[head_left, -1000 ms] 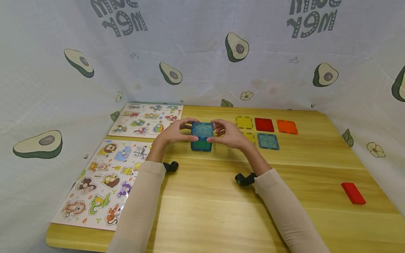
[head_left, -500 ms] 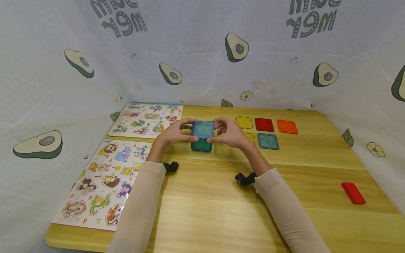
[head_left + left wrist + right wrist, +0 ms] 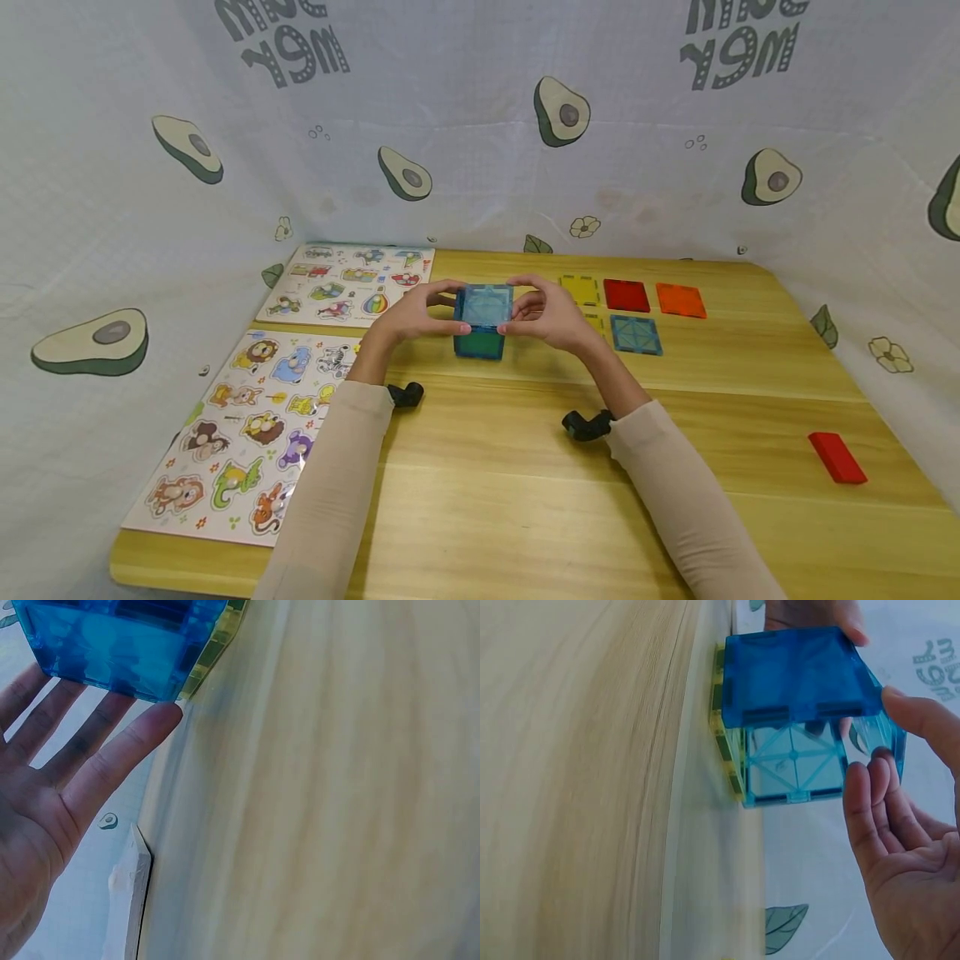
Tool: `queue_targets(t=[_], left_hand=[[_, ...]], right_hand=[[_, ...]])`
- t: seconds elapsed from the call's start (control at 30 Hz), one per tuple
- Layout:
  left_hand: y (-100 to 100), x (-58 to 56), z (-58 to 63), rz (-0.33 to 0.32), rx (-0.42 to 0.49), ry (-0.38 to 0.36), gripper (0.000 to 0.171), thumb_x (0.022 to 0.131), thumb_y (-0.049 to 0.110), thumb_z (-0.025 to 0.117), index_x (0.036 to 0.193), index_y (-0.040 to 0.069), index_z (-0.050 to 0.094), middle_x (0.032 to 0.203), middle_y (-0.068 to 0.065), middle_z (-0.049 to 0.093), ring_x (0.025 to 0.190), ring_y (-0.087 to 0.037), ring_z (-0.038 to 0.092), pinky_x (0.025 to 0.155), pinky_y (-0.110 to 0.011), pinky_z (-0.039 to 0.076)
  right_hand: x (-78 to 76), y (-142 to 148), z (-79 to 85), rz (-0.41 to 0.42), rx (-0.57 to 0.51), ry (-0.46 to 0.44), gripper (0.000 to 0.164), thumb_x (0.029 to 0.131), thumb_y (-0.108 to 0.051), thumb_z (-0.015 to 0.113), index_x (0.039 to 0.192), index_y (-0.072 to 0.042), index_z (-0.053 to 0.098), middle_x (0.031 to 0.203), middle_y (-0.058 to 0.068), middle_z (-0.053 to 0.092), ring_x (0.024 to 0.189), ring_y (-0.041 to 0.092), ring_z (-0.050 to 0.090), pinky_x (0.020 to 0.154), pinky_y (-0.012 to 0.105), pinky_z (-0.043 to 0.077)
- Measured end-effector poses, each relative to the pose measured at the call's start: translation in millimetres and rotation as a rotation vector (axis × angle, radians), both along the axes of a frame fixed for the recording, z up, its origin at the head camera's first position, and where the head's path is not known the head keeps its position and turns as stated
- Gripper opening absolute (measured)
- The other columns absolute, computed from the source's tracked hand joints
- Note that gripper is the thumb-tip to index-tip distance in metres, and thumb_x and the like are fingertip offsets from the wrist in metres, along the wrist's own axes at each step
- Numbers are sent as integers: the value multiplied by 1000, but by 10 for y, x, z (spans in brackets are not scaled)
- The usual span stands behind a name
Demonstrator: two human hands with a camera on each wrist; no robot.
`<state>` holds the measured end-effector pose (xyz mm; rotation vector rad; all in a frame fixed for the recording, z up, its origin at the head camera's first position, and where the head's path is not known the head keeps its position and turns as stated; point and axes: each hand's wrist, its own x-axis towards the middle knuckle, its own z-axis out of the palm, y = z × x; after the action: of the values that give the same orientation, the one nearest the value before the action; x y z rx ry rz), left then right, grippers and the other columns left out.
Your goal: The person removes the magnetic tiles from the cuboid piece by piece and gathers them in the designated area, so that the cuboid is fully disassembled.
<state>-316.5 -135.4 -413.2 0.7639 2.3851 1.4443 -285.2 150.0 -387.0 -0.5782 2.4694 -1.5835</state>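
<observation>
A small box of see-through blue magnetic tiles [image 3: 478,344] stands on the table in the middle of the head view. In the right wrist view its yellow bottom tile [image 3: 730,750] shows, and its right side is unwalled. A blue square tile [image 3: 486,306] lies on top. My left hand [image 3: 412,315] holds the box's upper left side, thumb at the front edge, fingers behind. From the right, my right hand [image 3: 551,315] grips the top tile, its thumb at the front edge and index finger at the back. Its other fingers are curled beside the box.
Yellow [image 3: 580,290], red [image 3: 627,296], orange [image 3: 681,301] and blue [image 3: 635,334] tiles lie to the right, with another yellow one partly hidden by the right hand. A red block [image 3: 837,457] lies far right. Two picture puzzle boards [image 3: 258,433] cover the left side.
My right hand has shifted slightly to the right. The top tile has moved a little up and right with it. My left hand has stayed in place.
</observation>
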Motion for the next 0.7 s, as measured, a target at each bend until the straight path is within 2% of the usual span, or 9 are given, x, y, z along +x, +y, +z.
queue_targets(t=[0.13,0.27,0.4,0.7], left_hand=[[2,-5,0,-20,-1,19,70,87,33,81,150,25,52,157,-1,48,142,-33,49,115,-54,44],[-7,-8,3,-40,-1,34,71,89,30,80,152,19,51,158,-1,47,142,-35,48,115,-55,44],[-4,-10,1,-50,-3,32,71,89,30,80,153,17,50,158,-2,47,143,-36,47,115,-55,43],[-7,-3,3,-41,-2,30,70,88,32,81,151,20,52,157,-1,47,142,-35,48,114,-54,45]], right_hand=[[2,96,1,-19,-5,22,77,82,-14,89,148,-11,52,103,20,70,86,21,69,83,21,59],[9,215,39,-27,-21,25,74,83,-13,87,148,-12,51,103,17,70,86,18,69,84,21,60],[14,376,75,-47,-19,32,75,84,-14,87,149,-11,51,100,14,71,85,18,70,83,21,60],[81,849,90,-118,-12,62,77,83,-10,87,151,-9,51,97,13,71,83,16,69,82,18,59]])
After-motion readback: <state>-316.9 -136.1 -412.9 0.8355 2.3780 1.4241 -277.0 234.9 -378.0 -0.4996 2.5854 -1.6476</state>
